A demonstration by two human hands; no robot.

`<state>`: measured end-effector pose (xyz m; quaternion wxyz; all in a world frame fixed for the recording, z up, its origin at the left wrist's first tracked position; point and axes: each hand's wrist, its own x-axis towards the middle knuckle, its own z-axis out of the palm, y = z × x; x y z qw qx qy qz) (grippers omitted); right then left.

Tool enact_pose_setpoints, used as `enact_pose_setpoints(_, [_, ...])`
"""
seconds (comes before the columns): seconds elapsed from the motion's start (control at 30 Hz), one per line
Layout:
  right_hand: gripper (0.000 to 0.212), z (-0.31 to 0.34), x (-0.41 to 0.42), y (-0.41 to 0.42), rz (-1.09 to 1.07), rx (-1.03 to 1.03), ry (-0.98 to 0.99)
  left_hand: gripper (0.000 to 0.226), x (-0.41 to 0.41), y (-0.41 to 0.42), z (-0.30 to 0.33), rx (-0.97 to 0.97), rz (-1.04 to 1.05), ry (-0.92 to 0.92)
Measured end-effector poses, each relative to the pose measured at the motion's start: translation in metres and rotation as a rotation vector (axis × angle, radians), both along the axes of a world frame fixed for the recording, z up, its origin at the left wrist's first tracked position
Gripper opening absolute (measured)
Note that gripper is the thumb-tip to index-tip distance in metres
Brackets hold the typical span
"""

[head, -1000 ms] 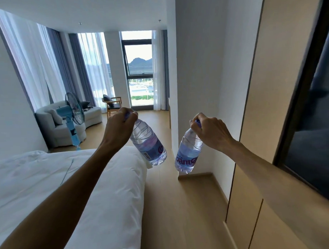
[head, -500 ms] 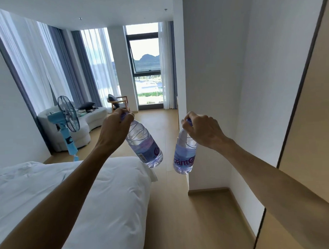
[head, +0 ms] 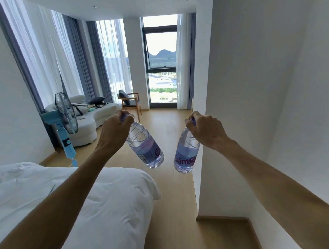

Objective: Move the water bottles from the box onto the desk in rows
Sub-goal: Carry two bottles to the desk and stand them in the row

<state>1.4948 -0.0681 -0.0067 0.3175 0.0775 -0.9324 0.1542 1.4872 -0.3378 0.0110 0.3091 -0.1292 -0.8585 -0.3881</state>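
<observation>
Both arms out front, one bottle each. Left hand [head: 114, 129] has fingers curled round the purple cap end of the left bottle [head: 145, 146]; the bottle hangs below the hand, base tilted toward the other one. Right hand [head: 206, 130] grips the right bottle [head: 187, 153] at the neck the same way, body hanging below it. Bottle bases near each other, not touching. Both over the wood floor [head: 174, 207]; bed [head: 69, 202] below the left forearm, white wall [head: 251, 84] beside the right hand.
</observation>
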Motion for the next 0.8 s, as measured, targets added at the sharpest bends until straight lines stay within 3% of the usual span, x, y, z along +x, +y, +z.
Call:
enact_pose_setpoints(0.53, [0.034, -0.006, -0.327, 0.012, -0.03, -0.007, -0.023, 0.017, -0.337, 0.013, -0.006, 0.004, -0.081, -0.035])
enact_pose_setpoints(0.8, [0.034, -0.029, -0.505, 0.025, 0.02, -0.022, -0.012, 0.02, -0.497, 0.03, -0.02, -0.021, -0.015, -0.047])
